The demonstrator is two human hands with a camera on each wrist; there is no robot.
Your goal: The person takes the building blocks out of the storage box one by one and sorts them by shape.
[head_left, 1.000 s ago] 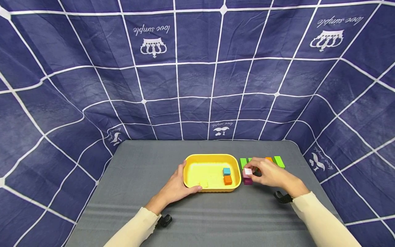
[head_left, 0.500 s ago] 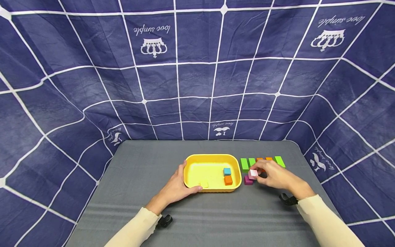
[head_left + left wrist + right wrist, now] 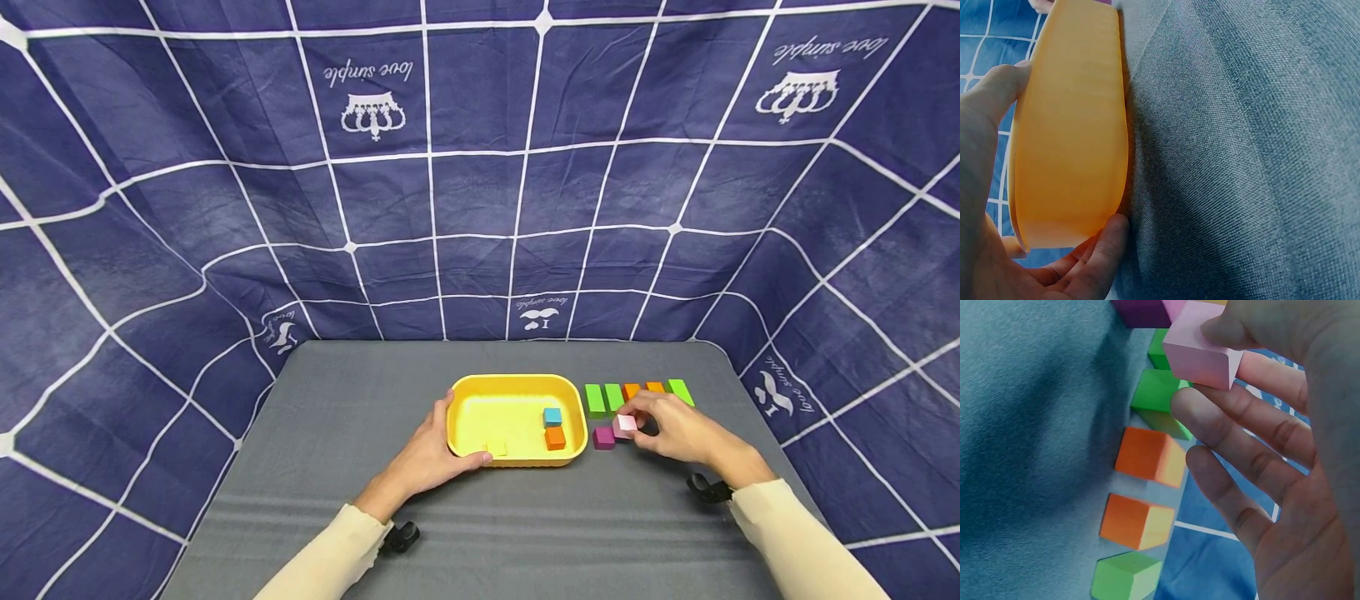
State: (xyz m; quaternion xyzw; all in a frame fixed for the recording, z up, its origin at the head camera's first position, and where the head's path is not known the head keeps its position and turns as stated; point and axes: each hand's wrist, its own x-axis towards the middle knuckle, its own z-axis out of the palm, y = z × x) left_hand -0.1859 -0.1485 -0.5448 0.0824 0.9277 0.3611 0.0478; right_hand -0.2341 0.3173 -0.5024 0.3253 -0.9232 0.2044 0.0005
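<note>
The right hand is clamped on the pink block, thumb against one face and the index finger behind it. The middle finger's tip goes out of sight beneath the block, so whether it presses there cannot be told. The last two fingers are spread apart, holding nothing. The pink block is to the right of the yellow tray, just beside the purple block; whether it rests on the table is unclear.

The left hand grips the tray at its near left corner, thumb along the near side and fingers around the end.

Only the head view shows inside the tray: a blue block and an orange block near the right end, and a yellow block near the thumb. The left wrist view gives the outer wall instead, with a fingertip low by the base. The right wrist view bares the loose fingers and the two orange blocks which the head view partly hides, standing in a row with three green blocks.
</note>
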